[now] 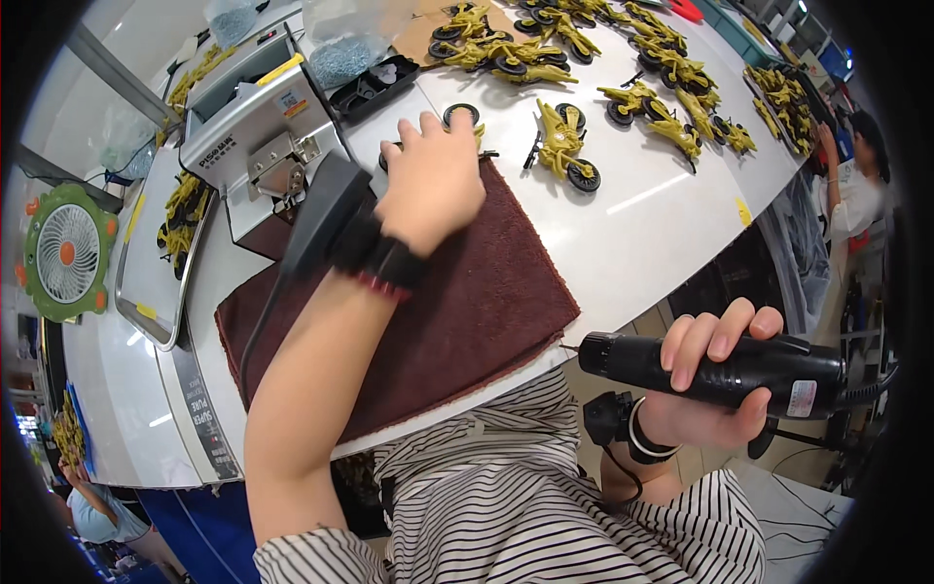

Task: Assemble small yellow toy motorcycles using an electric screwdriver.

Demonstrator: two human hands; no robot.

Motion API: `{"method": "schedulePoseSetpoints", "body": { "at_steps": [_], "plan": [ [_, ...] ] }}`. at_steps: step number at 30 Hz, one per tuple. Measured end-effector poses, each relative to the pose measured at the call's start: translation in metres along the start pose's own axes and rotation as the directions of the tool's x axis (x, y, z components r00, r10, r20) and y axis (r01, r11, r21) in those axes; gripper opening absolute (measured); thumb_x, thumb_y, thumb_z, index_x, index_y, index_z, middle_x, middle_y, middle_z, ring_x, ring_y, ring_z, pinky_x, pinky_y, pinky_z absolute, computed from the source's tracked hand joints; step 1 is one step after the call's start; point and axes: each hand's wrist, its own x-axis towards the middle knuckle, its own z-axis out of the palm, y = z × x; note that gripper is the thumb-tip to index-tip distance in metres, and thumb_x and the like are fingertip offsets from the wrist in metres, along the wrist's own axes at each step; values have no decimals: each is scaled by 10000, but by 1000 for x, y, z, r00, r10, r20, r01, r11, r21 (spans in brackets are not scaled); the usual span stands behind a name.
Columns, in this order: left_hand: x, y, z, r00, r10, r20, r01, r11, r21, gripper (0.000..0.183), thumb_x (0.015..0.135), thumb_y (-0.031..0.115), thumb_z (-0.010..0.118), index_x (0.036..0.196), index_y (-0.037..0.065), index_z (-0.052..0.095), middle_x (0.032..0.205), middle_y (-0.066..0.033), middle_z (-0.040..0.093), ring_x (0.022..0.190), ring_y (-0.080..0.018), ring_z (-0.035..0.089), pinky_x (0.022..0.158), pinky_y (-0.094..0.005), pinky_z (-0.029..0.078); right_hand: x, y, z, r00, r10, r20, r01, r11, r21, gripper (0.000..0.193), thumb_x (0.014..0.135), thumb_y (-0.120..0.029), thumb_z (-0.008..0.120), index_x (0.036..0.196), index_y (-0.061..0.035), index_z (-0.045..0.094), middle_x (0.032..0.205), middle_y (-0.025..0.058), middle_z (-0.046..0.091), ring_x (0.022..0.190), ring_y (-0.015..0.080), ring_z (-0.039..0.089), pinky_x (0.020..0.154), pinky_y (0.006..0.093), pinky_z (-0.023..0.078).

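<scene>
My left hand [433, 185] reaches over the far edge of a dark brown cloth [467, 282], its fingers spread. Under and just past those fingers is a yellow toy motorcycle [461, 115] with black wheels, mostly hidden by the hand; whether the fingertips touch it I cannot tell. Off the table's near edge at the right, my right hand [715, 375] is wrapped round a black electric screwdriver [632, 360], whose bit points left toward the cloth's corner. Another yellow toy motorcycle [559, 141] lies to the right of my left hand.
A silver screw feeder machine [258, 136] stands at the left, beside a metal tray [125, 282] with yellow parts. More motorcycles [506, 54] lie across the far table. A black parts tray [375, 88] sits behind the machine. A green fan [68, 253] is far left; other people work at both sides.
</scene>
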Motion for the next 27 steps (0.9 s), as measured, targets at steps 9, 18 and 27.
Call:
{"method": "schedulePoseSetpoints", "body": {
  "at_steps": [9, 18, 27],
  "plan": [
    [9, -5, 2, 989, 143, -46, -148, 978, -147, 318, 822, 288, 585, 1033, 51, 563, 985, -186, 566, 818, -352, 603, 740, -406, 486, 1, -3, -7, 999, -43, 20, 43, 999, 21, 444, 815, -290, 582, 1103, -15, 385, 848, 77, 415, 535, 142, 448, 562, 293, 370],
    [24, 1, -6, 983, 46, 180, -22, 991, -134, 779, 585, 562, 696, 1204, 125, 515, 1028, -335, 495, 872, -418, 586, 750, -379, 498, 0, -3, 6, 998, -54, 34, 52, 997, 51, 469, 807, -308, 595, 1118, -26, 387, 843, 86, 432, 543, 157, 470, 548, 303, 378],
    [7, -13, -1, 944, 300, 134, -232, 897, -376, 282, 791, 214, 507, 1047, 131, 595, 1012, -271, 509, 810, -392, 592, 775, -402, 482, -4, -12, 6, 993, -118, -27, 119, 992, 31, 488, 798, -340, 595, 1115, -31, 390, 833, 75, 437, 516, 148, 472, 527, 303, 384]
  ]
}}
